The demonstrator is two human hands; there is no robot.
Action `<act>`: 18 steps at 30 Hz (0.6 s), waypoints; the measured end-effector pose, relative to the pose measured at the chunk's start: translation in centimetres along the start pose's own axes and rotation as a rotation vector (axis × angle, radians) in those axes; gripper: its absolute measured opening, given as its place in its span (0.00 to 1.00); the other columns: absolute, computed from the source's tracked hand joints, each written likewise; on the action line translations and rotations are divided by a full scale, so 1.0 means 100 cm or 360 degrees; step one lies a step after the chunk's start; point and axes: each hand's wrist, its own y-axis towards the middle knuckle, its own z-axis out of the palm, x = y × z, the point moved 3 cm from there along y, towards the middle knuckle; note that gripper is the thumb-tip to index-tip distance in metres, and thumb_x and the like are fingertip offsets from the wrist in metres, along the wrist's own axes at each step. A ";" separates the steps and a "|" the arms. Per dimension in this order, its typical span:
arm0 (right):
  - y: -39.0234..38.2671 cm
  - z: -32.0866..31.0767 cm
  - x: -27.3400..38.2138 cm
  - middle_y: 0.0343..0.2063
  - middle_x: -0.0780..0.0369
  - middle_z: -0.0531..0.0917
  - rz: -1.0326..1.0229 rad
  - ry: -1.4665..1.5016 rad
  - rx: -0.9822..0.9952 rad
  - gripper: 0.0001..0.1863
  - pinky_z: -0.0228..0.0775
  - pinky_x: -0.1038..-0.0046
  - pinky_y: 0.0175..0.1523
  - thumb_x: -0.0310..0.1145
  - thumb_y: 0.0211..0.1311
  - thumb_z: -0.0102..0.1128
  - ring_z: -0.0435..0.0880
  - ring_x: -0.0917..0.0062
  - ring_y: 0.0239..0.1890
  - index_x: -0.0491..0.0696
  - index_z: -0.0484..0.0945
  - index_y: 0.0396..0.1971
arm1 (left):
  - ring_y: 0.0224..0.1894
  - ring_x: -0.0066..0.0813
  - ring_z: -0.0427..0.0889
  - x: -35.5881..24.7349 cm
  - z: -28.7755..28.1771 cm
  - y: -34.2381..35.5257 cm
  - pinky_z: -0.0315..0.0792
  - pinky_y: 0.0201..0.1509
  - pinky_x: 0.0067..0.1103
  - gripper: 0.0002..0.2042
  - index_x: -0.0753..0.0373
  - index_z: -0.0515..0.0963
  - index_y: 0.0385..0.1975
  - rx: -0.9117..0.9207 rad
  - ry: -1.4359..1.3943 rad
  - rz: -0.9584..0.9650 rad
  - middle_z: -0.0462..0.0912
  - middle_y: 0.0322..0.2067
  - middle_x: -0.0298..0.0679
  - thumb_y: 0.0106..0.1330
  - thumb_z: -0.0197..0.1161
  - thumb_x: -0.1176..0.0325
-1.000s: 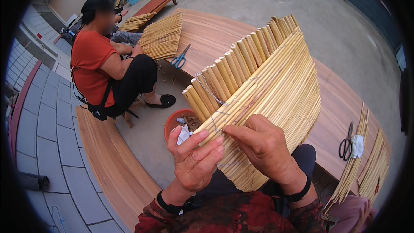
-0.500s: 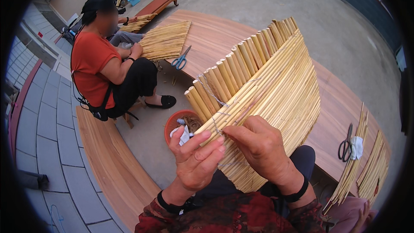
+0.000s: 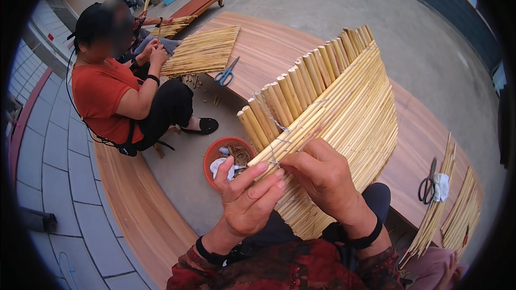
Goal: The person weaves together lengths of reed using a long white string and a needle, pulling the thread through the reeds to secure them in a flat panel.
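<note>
Mat of pale stalks (image 3: 344, 123), one, lies tilted over the wearer's lap in front of the table (image 3: 274, 43); whether it rests on the wood cannot be told. It shows two layers, a row of thick stalks along its eleven o'clock edge and thin ones across it, too many to count surely.

Two hands work at its lower-left end. The left hand (image 3: 247, 198), towards seven o'clock, is half spread with fingertips on the mat's edge; whether it grips from beneath is hidden. The right hand (image 3: 322, 177), at six o'clock, is closed with thumb and forefinger pinching the grey twine (image 3: 273, 154). Each wrist wears one black band, two in all.

From the mat, two pairs of scissors lie on the table: a blue-handled pair (image 3: 223, 78) at ten o'clock, a dark pair (image 3: 425, 189) at four. Beside the latter are two bunches of loose stalks, a nearer bunch (image 3: 429, 231) bearing one white wad (image 3: 441, 187) and a farther bunch (image 3: 463, 204). One red basin (image 3: 207, 156) stands at eight o'clock. A second mat (image 3: 207, 48) is at ten, by one co-worker in an orange-red top (image 3: 107, 88).
</note>
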 end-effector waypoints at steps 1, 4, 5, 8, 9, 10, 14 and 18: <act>0.001 0.000 -0.002 0.20 0.63 0.69 -0.0013 0.0033 0.0002 0.11 0.69 0.71 0.28 0.23 0.42 0.62 0.75 0.71 0.25 0.51 0.78 0.29 | 0.51 0.29 0.74 0.000 0.001 0.000 0.52 0.63 0.42 0.08 0.56 0.76 0.36 0.0002 0.0029 0.0012 0.81 0.41 0.30 0.56 0.62 0.71; 0.003 0.000 -0.008 0.19 0.64 0.69 -0.0045 0.0150 -0.0022 0.11 0.69 0.71 0.27 0.23 0.41 0.63 0.75 0.72 0.24 0.51 0.78 0.28 | 0.51 0.29 0.73 -0.002 0.001 -0.003 0.53 0.62 0.42 0.07 0.56 0.77 0.36 0.0009 0.0087 0.0055 0.81 0.41 0.30 0.57 0.60 0.71; 0.003 0.001 -0.009 0.19 0.64 0.69 -0.0049 0.0146 -0.0019 0.11 0.69 0.71 0.27 0.23 0.41 0.63 0.75 0.72 0.24 0.51 0.78 0.28 | 0.51 0.29 0.73 -0.004 0.001 -0.005 0.54 0.62 0.42 0.07 0.55 0.77 0.36 0.0020 0.0115 0.0086 0.81 0.41 0.30 0.57 0.59 0.70; -0.001 0.003 -0.008 0.19 0.64 0.69 -0.0037 0.0085 -0.0031 0.10 0.69 0.72 0.27 0.23 0.42 0.62 0.75 0.72 0.24 0.51 0.78 0.28 | 0.51 0.28 0.73 -0.006 0.002 -0.006 0.54 0.61 0.42 0.08 0.55 0.78 0.37 0.0002 0.0108 0.0066 0.80 0.41 0.29 0.58 0.58 0.71; -0.002 0.004 -0.006 0.20 0.64 0.70 -0.0082 -0.0011 -0.0063 0.10 0.69 0.72 0.27 0.23 0.43 0.61 0.75 0.72 0.24 0.50 0.78 0.29 | 0.51 0.28 0.73 -0.006 0.002 -0.006 0.54 0.61 0.42 0.08 0.55 0.78 0.37 -0.0009 0.0107 0.0062 0.80 0.41 0.29 0.58 0.58 0.71; -0.002 0.005 -0.003 0.20 0.63 0.70 -0.0128 -0.0105 -0.0095 0.10 0.69 0.72 0.27 0.23 0.43 0.60 0.75 0.71 0.25 0.49 0.77 0.30 | 0.50 0.28 0.73 -0.005 0.002 -0.007 0.54 0.61 0.42 0.08 0.55 0.78 0.37 -0.0018 0.0107 0.0065 0.80 0.41 0.29 0.58 0.58 0.71; 0.006 0.002 0.002 0.22 0.61 0.74 -0.0150 -0.0161 -0.0079 0.12 0.69 0.71 0.28 0.22 0.44 0.65 0.77 0.68 0.25 0.47 0.77 0.32 | 0.49 0.28 0.74 -0.005 0.002 -0.006 0.54 0.61 0.42 0.08 0.55 0.78 0.36 -0.0049 0.0065 0.0070 0.81 0.41 0.30 0.58 0.58 0.70; 0.012 0.003 0.014 0.24 0.60 0.75 -0.0126 -0.0129 0.0002 0.12 0.70 0.70 0.29 0.21 0.47 0.62 0.77 0.67 0.26 0.46 0.75 0.34 | 0.48 0.29 0.75 -0.006 0.002 -0.008 0.54 0.61 0.42 0.08 0.56 0.79 0.36 -0.0113 0.0051 0.0086 0.81 0.40 0.32 0.57 0.59 0.71</act>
